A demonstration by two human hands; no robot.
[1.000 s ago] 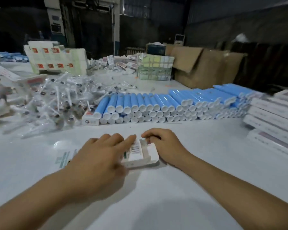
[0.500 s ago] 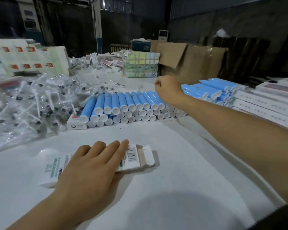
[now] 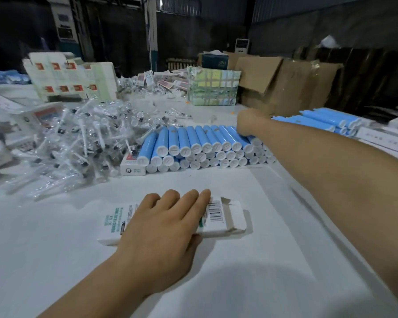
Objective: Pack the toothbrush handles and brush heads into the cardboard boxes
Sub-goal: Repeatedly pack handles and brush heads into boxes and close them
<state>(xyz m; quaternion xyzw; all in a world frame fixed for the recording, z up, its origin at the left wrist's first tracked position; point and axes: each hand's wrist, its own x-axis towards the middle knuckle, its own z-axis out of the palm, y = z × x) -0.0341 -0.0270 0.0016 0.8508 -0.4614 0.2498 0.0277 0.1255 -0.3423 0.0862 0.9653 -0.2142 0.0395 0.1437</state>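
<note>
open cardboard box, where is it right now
Head view, near centre: the open cardboard box lies flat on the white table under the left hand.

Looks like a packing warehouse or small factory floor: a big white worktop (image 3: 274, 260) piled with stacked blue toothbrush handles (image 3: 205, 145), heaps of bagged brush heads (image 3: 83, 143), printed retail boxes (image 3: 69, 79) and brown shipping cartons (image 3: 283, 83) against dark industrial walls.
</note>
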